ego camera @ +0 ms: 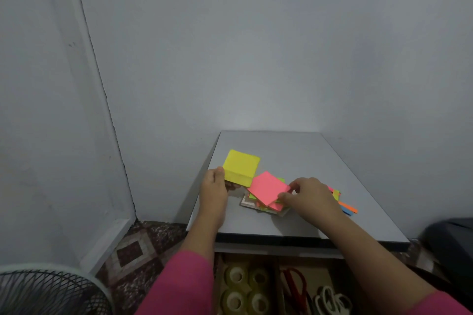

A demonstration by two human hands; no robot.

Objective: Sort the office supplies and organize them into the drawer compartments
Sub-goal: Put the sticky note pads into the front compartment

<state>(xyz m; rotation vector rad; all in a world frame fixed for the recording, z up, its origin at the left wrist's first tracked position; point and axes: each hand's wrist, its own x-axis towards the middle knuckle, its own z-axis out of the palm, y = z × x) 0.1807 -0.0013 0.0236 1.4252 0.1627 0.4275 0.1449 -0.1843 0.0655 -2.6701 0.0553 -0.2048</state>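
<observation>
No legible text — none anywhere

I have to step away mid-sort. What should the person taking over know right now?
Left hand grips the side of the thick yellow sticky-note block on the table.
Right hand pinches the pink sticky-note pad atop a mixed pile of notes; colored flag strips lie just right of it.
Done: four tape rolls fill the left compartment of the open drawer; red-handled scissors and white-handled scissors sit in the right one.
Left: all notes and strips.
</observation>
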